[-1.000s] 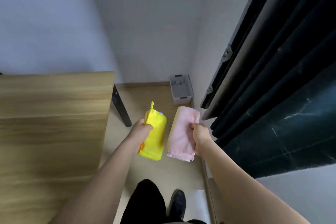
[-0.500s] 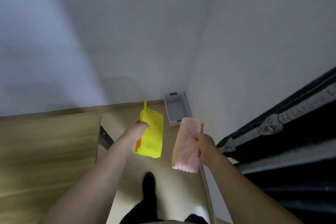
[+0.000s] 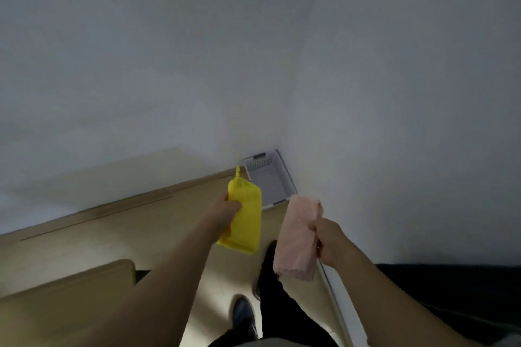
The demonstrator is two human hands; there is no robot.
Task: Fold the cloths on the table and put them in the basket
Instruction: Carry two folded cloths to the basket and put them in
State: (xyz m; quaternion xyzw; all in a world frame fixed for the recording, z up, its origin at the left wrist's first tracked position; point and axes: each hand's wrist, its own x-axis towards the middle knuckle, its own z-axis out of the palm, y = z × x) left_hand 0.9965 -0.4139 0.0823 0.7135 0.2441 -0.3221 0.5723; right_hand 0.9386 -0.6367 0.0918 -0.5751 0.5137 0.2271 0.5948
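Grey walls (image 3: 169, 51), wood floor (image 3: 141, 222) (dim)

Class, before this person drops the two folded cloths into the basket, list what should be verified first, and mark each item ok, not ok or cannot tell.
1. Left hand grips the yellow cloth: ok.
2. Right hand grips the pink cloth: ok.
3. Both cloths folded into compact bundles: ok.
4. Basket in view, on the floor in the wall corner: ok.
5. Basket has room: ok, its visible inside looks empty.
6. Cloths positioned over the basket: not ok; the cloths are held short of it, nearer the person.
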